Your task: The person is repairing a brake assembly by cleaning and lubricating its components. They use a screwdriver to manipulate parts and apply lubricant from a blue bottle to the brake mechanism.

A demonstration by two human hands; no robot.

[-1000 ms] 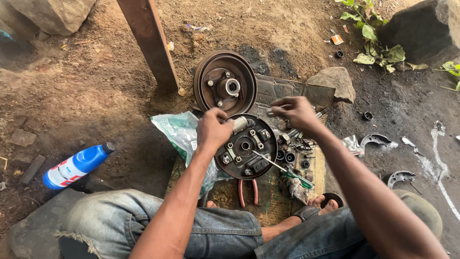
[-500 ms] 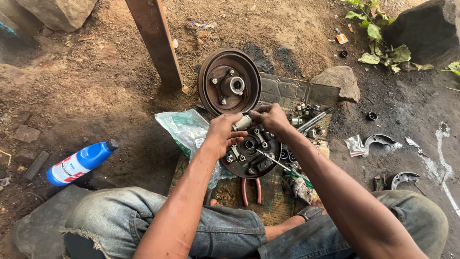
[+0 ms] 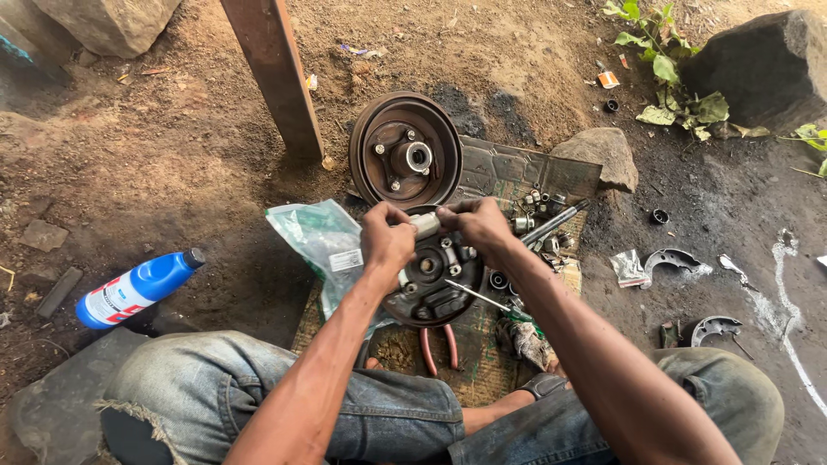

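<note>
My left hand and my right hand both grip a small silver metal cylinder, one at each end, just above a dark round brake backing plate lying on a mat. A rusty brake drum leans upright just beyond the plate. A thin screwdriver rests across the plate's right side. Red-handled pliers lie below the plate, near my legs.
A clear plastic bag lies left of the plate, a blue bottle farther left on the dirt. Small sockets and bolts sit right of my hands. Brake shoes lie at right. A wooden post and rocks stand behind.
My right hand has come in from the right to meet the left, and both hands have risen together from the plate's face to its upper edge, closed on the silver cylinder.
</note>
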